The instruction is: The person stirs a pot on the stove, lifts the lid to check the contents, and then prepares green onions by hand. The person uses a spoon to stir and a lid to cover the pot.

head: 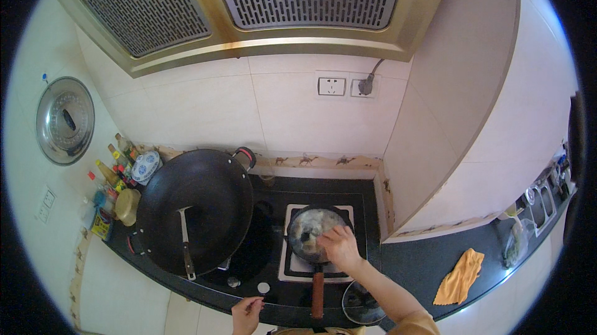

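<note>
My right hand (342, 247) is over a small dark frying pan (319, 260) with a brown handle, its fingers bunched and pointing down. Whether they hold anything is hidden. Pale, blurred contents (311, 228) fill the pan, which sits on the right burner of the black gas hob (254, 260). At the counter's front edge is my left hand (246, 314), its fingertips drawn together. Just beyond them shows a small pale disc (263, 287); I cannot tell if it is a hob knob or something held. A round metallic knob (233, 282) lies to its left.
A large black wok (210, 190) covers the left burner, with a wooden-handled utensil (186, 244) lying in it. A glass lid (361, 304) rests by my right forearm. Bottles (109, 176) line the left wall. An orange cloth (459, 279) lies rightward. The range hood (261, 48) overhangs.
</note>
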Demonstrator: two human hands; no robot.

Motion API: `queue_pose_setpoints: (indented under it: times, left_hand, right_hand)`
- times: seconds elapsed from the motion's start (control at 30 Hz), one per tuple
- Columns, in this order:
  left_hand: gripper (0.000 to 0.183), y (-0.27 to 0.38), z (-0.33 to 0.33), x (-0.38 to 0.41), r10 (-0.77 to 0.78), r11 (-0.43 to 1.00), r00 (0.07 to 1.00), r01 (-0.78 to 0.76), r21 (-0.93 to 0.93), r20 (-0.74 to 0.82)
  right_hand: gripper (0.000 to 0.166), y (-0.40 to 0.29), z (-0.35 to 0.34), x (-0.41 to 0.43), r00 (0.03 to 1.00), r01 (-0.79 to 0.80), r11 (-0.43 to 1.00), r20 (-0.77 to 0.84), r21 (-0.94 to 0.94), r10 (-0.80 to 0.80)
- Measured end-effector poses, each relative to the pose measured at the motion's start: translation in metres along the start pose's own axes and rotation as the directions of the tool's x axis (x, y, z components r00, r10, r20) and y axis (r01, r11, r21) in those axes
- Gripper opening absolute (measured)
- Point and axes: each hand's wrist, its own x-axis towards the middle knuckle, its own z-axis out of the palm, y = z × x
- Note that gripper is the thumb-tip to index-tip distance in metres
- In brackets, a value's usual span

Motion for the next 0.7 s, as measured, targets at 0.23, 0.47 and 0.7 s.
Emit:
queue_pose_setpoints:
  times: [0.23, 0.47, 0.7]
  left_hand:
    - [0.016, 0.0, -0.002, -0.003, -0.024, 0.999, 0.999, 0.026, 0.035, -0.04]
    - [0.017, -0.006, 0.005, 0.002, 0.057, 0.991, 0.998, -0.062, 0.12, 0.038]
    - [0.016, -0.013, 0.011, 0.008, 0.112, 0.983, 0.991, -0.121, 0.14, 0.073]
  right_hand:
    - [0.021, 0.029, -0.023, -0.018, 0.999, -0.046, 0.991, -0.029, -0.122, 0.043]
    - [0.016, 0.012, -0.063, -0.027, 0.996, -0.086, 0.994, -0.017, 0.06, 0.087]
    - [0.011, 0.007, -0.103, -0.019, 0.994, -0.091, 0.996, 0.064, 0.014, 0.09]
